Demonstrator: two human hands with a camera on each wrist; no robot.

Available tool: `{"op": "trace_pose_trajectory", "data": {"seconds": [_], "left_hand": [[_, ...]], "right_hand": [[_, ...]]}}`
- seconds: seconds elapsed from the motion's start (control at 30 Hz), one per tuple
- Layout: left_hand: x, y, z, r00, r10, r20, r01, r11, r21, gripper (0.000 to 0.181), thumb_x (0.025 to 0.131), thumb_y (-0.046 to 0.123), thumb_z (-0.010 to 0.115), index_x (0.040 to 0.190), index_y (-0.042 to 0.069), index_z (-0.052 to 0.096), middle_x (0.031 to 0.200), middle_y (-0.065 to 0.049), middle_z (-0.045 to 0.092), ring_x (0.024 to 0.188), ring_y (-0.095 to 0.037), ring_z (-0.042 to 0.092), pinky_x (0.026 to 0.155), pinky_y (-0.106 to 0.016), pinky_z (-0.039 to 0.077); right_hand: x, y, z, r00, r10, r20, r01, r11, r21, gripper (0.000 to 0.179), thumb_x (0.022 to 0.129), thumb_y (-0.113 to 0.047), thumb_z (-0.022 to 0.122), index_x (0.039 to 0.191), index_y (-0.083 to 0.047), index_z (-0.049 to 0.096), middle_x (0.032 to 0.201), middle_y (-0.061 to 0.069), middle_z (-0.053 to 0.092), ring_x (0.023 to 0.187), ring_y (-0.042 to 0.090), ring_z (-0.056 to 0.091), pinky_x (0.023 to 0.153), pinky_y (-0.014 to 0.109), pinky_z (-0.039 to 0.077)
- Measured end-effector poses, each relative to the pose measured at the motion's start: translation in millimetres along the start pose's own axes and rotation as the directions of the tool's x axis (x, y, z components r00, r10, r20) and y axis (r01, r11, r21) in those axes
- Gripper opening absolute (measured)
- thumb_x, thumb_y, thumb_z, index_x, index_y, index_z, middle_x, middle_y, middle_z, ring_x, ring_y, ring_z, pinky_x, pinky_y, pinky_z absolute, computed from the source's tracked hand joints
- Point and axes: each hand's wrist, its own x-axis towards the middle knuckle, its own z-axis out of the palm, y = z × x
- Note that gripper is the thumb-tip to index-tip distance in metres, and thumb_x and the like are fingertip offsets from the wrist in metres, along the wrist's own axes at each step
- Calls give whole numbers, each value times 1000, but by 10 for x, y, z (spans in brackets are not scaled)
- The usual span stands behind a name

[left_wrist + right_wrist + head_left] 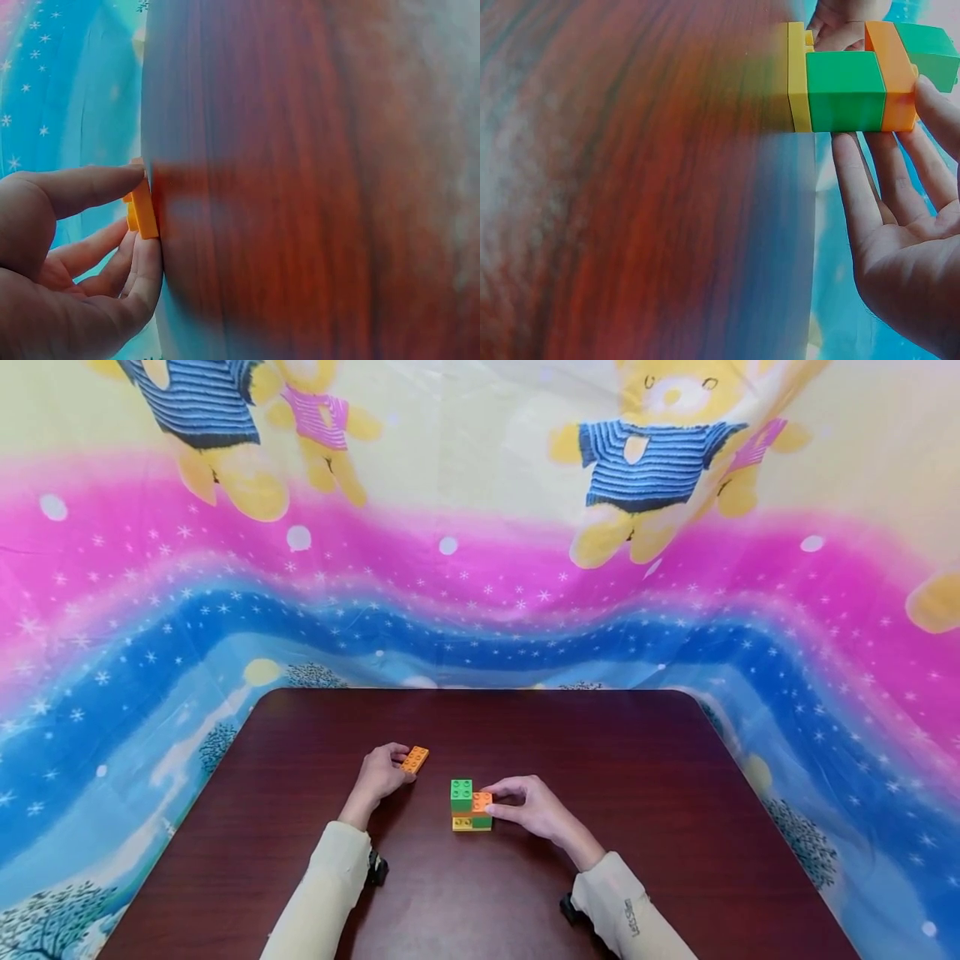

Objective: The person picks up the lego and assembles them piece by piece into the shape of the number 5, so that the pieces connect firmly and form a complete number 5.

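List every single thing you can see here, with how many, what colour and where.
Loose orange brick: 1, orange, left of the stack
Yellow brick: 1, yellow, bottom of the stack
Lower green brick: 1, green, right part of the yellow brick
Stacked orange brick: 1, orange, over the lower green brick
Upper green brick: 1, green, stack's top left
Table: 1, dark reddish-brown, beneath the bricks
Printed cloth: 1, multicoloured, behind the table
Sleeves: 2, cream, on both arms
Wrist devices: 2, black, near the cuffs
Left hand: 1, bare, pinching the loose orange brick
Right hand: 1, bare, holding the stack's right side
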Motion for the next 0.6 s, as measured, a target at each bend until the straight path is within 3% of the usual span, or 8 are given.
{"op": "trace_pose_trajectory", "data": {"seconds": [0.23,0.47,0.6], "left_hand": [[-48,-12,1,1000,3,8,-2,999,-41,52,86,-1,78,136,3,64,128,-15,66,112,-30,63,100,-48,52],[-96,11,-14,998,54,-27,-55,997,-53,51,86,-5,78,135,2,65,129,-18,67,113,-32,64,100,-49,52],[-136,44,-42,997,75,-18,-76,994,-80,51,87,-3,78,136,4,65,130,-18,66,115,-33,64,102,-49,52]], "right_hand": [[-2,-17,-8,1000,11,0,-11,1000,10,33,90,-29,82,122,-20,77,118,3,75,100,18,69,82,26,58],[6,-4,-5,1000,4,2,-4,1000,6,33,90,-30,83,121,-21,77,117,2,75,100,17,69,82,25,58],[8,-2,1,1000,1,3,-1,1000,10,33,90,-30,82,121,-21,77,117,3,75,100,17,69,82,24,58]]}}
